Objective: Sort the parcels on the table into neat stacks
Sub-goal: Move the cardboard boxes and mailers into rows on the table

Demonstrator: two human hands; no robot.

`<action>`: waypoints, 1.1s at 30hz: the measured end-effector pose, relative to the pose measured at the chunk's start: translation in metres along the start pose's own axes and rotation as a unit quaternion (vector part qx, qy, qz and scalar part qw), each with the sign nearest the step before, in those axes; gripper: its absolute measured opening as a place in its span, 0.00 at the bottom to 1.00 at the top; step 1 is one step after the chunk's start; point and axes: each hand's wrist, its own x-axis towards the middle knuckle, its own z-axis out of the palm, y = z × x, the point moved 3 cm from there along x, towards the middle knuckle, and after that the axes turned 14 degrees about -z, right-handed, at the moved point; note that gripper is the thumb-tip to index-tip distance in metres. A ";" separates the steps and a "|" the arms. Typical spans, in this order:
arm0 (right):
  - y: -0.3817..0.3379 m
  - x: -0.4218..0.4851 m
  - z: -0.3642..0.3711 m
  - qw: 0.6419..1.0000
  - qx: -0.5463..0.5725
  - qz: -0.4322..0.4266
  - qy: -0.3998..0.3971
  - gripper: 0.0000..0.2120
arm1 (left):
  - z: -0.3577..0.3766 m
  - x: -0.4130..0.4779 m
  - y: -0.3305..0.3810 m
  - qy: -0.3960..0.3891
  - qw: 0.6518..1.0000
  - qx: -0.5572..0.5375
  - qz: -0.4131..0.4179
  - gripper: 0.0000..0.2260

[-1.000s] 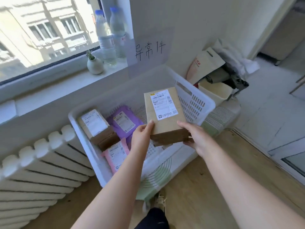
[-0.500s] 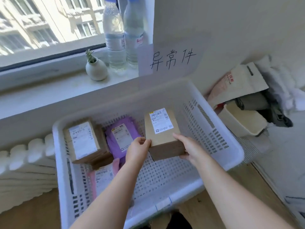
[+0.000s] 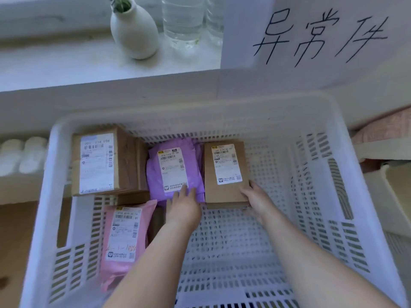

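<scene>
A white slotted basket holds several labelled parcels. A small brown box lies flat on the basket floor beside a purple mailer. My right hand grips the box's near right corner. My left hand rests with straight fingers on the purple mailer's near edge, next to the box's left side. A larger brown box sits at the back left on another box. A pink mailer lies at the near left.
Behind the basket is a windowsill with a white vase, two water bottles and a handwritten paper sign. A radiator is at left, a beige bin at right. The basket's right half is bare.
Both hands have lowered the small brown box from above the basket down onto its floor beside the purple mailer. The left hand has come off the box onto the mailer. The view moved closer.
</scene>
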 end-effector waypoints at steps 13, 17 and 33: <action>-0.015 0.019 0.009 0.981 -0.193 -0.033 -0.007 0.20 | -0.001 0.001 -0.006 -0.007 1.000 0.022 -0.010 0.24; -0.036 0.000 0.007 0.972 -0.231 -0.049 -0.011 0.14 | -0.017 -0.019 -0.009 0.015 0.999 0.027 -0.013 0.27; -0.141 -0.116 0.102 0.876 -0.412 -0.228 -0.100 0.22 | -0.106 -0.135 -0.099 0.216 0.974 -0.006 -0.064 0.29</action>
